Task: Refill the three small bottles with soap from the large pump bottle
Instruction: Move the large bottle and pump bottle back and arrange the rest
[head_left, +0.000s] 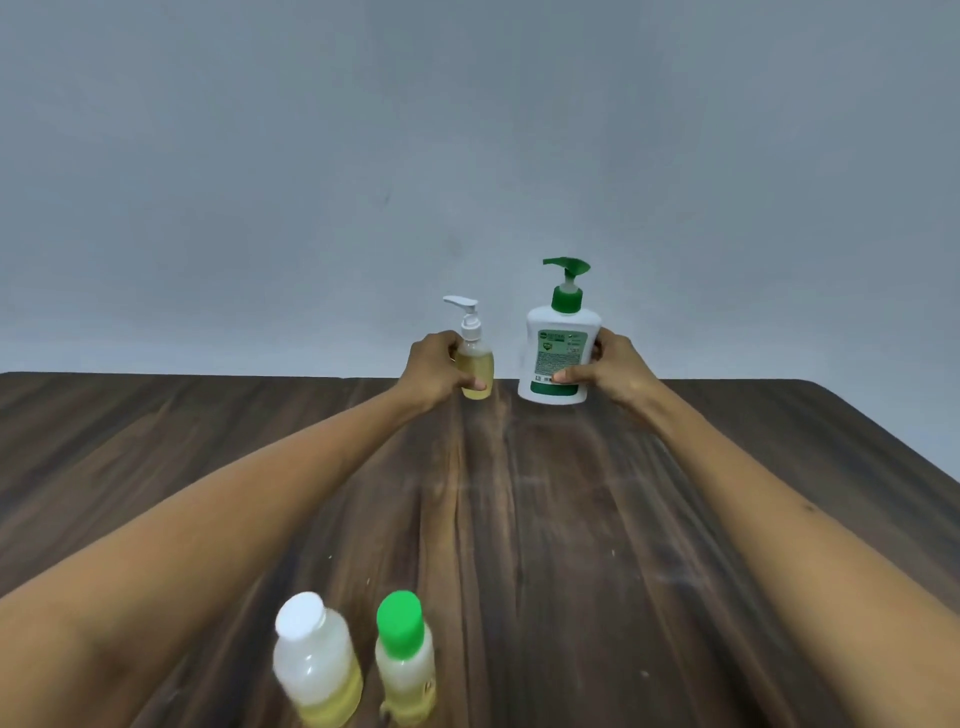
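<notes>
Far end of dark wood-grain table (597, 519): left hand (434, 371) wrapped around small clear pump bottle of yellow soap (475, 366); right hand (615, 371) clasping large white green-pump bottle (558, 353). Near edge, unobstructed: two small capped bottles, white-capped (317, 662) and green-capped (405, 657). Three small, one large.

Four bottles in all stand on one dark wooden bench (675, 519). One is a large white soap bottle with a green pump (561, 353), at about 12 o'clock. Three are small clear bottles of yellowish liquid: one white-pump bottle (475, 364) just left of the large one, one white-capped bottle (317, 665) at 7 o'clock, and one green-capped bottle (405, 660) just beside it. Pump tops number two, screw caps two. Two bare hands, left (436, 371) and right (618, 369), each grip one far bottle.
</notes>
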